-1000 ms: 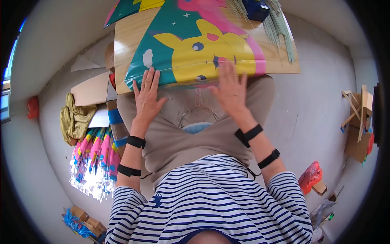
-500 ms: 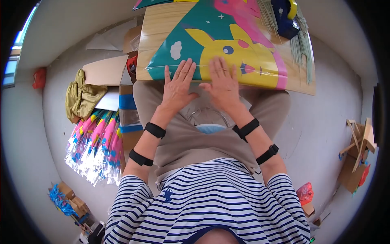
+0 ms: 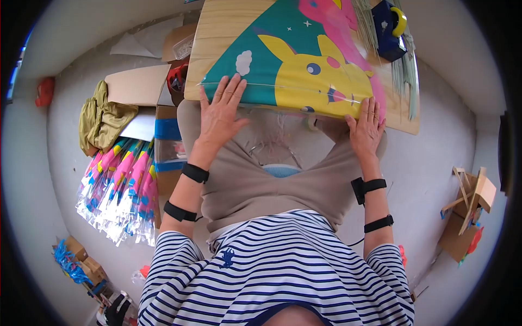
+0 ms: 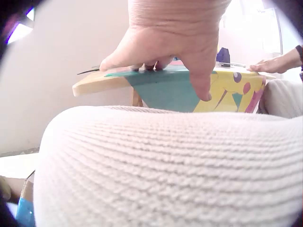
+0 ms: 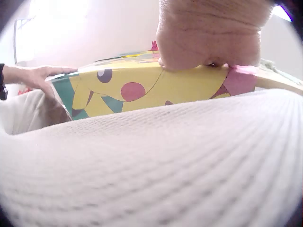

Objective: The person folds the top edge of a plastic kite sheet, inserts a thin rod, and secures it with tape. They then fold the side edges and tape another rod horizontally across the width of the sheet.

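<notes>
A glossy printed sheet (image 3: 326,70) in green, pink and yellow, with a big-eared cartoon face, lies over a wooden board (image 3: 217,32). Its near part hangs down over the board's front edge, as both wrist views show. A thin straight line runs across the sheet close to that edge. My left hand (image 3: 220,111) rests on the sheet's green left part, fingers straight and thumb spread; in the left wrist view the thumb points down at the front edge. My right hand (image 3: 367,127) lies with straight fingers on the right end, where yellow meets pink.
At the board's right stand a blue tape dispenser (image 3: 389,32) with a yellow roll and a bundle of thin pale sticks (image 3: 405,87). Left of my knees are an open cardboard box (image 3: 138,84), olive cloth (image 3: 103,119) and a stack of printed sheets (image 3: 122,187). Wooden pieces (image 3: 470,195) lie far right.
My right hand swept left along the near edge to beside the left hand, then out to the right end. The left hand stays on the green part. The head view has shifted.
</notes>
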Motion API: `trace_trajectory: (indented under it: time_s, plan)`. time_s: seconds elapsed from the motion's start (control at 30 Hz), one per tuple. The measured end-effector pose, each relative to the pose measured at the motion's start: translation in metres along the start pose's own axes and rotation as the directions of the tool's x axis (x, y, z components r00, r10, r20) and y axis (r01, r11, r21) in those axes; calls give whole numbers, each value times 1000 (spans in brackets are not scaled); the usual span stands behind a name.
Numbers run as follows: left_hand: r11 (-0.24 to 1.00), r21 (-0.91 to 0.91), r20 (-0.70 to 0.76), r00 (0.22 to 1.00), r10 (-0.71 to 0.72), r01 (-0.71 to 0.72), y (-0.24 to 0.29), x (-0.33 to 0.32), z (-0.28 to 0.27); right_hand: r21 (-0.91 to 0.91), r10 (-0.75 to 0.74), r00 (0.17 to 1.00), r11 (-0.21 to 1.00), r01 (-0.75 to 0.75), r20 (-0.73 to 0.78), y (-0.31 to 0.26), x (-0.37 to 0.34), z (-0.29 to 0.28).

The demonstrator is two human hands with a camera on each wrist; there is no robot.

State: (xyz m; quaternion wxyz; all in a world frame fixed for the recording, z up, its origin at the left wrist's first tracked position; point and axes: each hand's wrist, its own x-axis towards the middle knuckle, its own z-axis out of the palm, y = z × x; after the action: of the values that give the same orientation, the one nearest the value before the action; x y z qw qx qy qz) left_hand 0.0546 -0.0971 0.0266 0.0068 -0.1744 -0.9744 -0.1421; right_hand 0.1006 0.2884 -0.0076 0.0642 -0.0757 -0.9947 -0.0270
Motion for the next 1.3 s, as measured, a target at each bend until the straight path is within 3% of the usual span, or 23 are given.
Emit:
trace_trajectory:
  time_s: [0.03,0.13,0.17,0.27,0.33,0.37,0.4,0.43,0.5,0.63,0.77,0.93,1.03,1.13,1.27,1.3]
  plan:
    - [999,-33,-9,1000,-29,29,-4,-3,-3,-30,23,1000,999,-23,-10,-1,2,-4]
    - [995,-67,-75,995,-72,67,-6,-13,-12,219,-36,979,972,81,-201,-37,15,-26]
    - [995,-63,-105,991,-80,74,-7,-18,-16,337,-101,975,927,165,-200,-56,21,-33]
    - [908,-400,-257,935,-245,128,-14,-32,-7,619,-284,938,707,343,-196,-124,45,-45]
    - [787,-546,-186,875,-447,287,-14,-34,-16,729,-406,902,572,376,-146,-169,67,-46]
    - [704,-613,-138,829,-541,358,-14,-35,-19,724,-462,868,535,436,-182,-193,78,-47]
    - [630,-713,-186,784,-593,308,-21,-37,-8,716,-514,830,495,493,-216,-217,89,-48]
    - [490,-815,-118,740,-662,309,-24,-37,-4,705,-562,789,454,545,-248,-239,100,-49]
    - [170,-949,48,657,-753,264,-25,-35,3,548,-709,676,492,677,-198,-275,124,-47]
    - [-340,-937,318,585,-746,76,-27,-28,28,385,-835,528,442,810,-153,-319,149,-34]
    - [-433,-899,384,590,-710,64,-35,-20,47,433,-870,490,423,796,-49,-330,159,-32]
    - [-477,-861,490,541,-684,176,-30,-13,21,474,-867,494,462,749,64,-338,166,-36]
    - [-469,-865,484,544,-685,179,-26,-12,14,474,-884,457,444,760,96,-339,168,-37]
    - [-430,-889,438,568,-697,158,-24,-11,9,482,-892,445,359,799,-74,-337,168,-29]
    - [-295,-949,307,567,-765,115,-27,-6,10,545,-893,448,354,760,-45,-333,173,-28]
    - [-361,-923,370,553,-747,129,-27,-3,4,558,-893,448,351,752,-41,-332,174,-27]
